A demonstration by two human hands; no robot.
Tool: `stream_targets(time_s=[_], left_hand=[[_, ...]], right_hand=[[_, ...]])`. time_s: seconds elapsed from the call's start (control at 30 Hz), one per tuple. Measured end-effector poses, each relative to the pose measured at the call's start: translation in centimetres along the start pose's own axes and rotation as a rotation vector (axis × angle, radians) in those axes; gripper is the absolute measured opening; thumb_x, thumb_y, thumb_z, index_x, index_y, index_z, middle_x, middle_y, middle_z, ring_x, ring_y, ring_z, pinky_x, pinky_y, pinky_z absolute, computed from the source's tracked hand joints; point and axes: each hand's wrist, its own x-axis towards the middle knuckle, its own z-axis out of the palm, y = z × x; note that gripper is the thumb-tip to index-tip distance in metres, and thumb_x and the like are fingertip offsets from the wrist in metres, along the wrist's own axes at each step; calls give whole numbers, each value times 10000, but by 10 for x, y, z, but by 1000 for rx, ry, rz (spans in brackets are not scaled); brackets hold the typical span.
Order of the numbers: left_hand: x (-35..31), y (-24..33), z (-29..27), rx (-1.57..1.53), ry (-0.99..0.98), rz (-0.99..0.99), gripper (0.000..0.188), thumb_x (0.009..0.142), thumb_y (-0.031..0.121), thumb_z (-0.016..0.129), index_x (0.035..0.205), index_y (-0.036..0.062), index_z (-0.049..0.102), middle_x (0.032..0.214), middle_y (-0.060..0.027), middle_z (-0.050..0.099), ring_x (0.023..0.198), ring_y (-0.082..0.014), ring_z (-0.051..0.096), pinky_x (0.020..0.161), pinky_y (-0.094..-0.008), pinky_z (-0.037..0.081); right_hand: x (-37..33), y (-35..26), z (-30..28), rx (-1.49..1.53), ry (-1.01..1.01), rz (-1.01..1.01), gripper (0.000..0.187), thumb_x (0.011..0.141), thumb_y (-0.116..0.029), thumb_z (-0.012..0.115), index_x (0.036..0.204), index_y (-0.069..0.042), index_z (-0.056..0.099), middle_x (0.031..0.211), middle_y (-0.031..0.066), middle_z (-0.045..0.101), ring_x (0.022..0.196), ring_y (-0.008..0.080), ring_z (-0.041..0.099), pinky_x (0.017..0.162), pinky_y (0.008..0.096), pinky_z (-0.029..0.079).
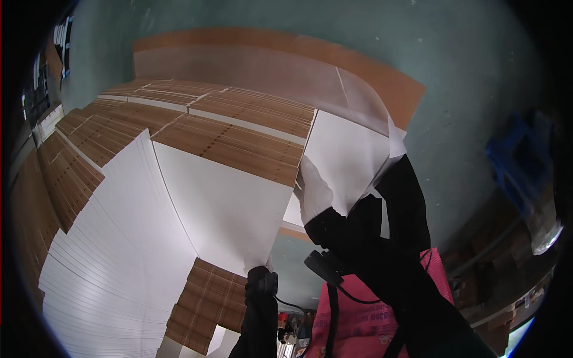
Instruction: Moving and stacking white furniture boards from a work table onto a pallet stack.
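Note:
A broad white board [227, 197] with straight edges lies on top of stacked sheets. At its right edge is my right hand [316, 191], in a pale glove, with its fingers closed along that edge. My left hand [259, 265] is at the near edge of the same board, its pale fingers blurred against the white face and partly hidden by the dark sleeve. Left of the board, a fanned stack of white sheets [113, 238] overlaps in many layers. Behind it run rows of brown corrugated sheets [239, 140] with white edges.
Beyond the stacks, a brown cardboard sheet [286, 45] under clear film lies on the green floor [453, 59]. Another white surface [343, 149] is beside my right hand. A blue stool-like object [519, 158] stands at the right. Pink printed material [358, 316] hangs near my body.

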Motion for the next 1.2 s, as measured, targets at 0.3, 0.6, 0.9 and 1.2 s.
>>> stream_targets(time_s=[0.3,0.6,0.9,1.2], left_hand=[[-8,16,19,-598,191,-451,474,927,463,426,1277,147,472,1270,-46,527,1186,-234,485,936,-436,460],[-1,17,18,-588,176,-473,478,921,470,434,1276,152,474,1266,-41,529,1177,-231,489,934,-433,456],[0,15,17,-591,172,-499,483,914,477,442,1274,156,476,1263,-36,532,1168,-227,493,932,-431,452],[-4,16,8,-606,189,-522,488,908,484,450,1272,161,477,1259,-32,534,1158,-223,498,930,-428,449]], right_hand=[[-72,-30,-37,-203,-370,-194,386,919,-90,549,1293,-15,494,1167,61,589,1072,138,549,953,277,429],[-83,-27,-28,-505,-290,-425,399,870,-60,584,1263,-20,531,1272,116,485,1137,188,515,958,283,419],[-55,-39,-44,-592,-408,-578,331,889,-61,578,1219,-42,589,1367,124,437,1252,202,422,1037,313,335],[-43,-26,-49,-172,-553,-357,322,900,-26,565,1222,-12,575,1452,137,353,1324,204,358,1066,307,311]])
